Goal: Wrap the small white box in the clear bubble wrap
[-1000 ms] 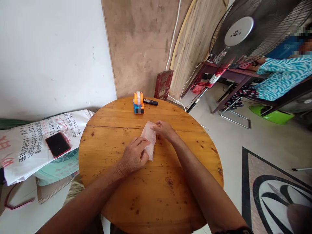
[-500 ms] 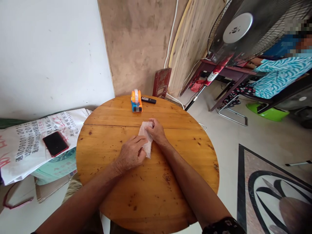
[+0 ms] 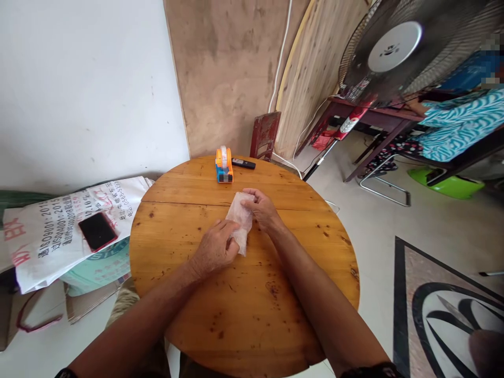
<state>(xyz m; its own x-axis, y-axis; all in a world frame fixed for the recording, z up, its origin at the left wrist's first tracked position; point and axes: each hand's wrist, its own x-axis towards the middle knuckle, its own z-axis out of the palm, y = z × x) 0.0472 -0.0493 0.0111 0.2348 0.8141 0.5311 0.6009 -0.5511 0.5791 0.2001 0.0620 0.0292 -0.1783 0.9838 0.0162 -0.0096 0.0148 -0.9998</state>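
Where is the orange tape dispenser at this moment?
In the head view, the orange tape dispenser stands near the far edge of the round wooden table, just left of a small black remote and beyond the white sheet.

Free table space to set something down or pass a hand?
Bare wood: from the left hand to the left rim of the table, from the right hand to the right rim, and between the forearms. Crowded: centre, both hands on the white sheet; far edge, tape dispenser and black remote.
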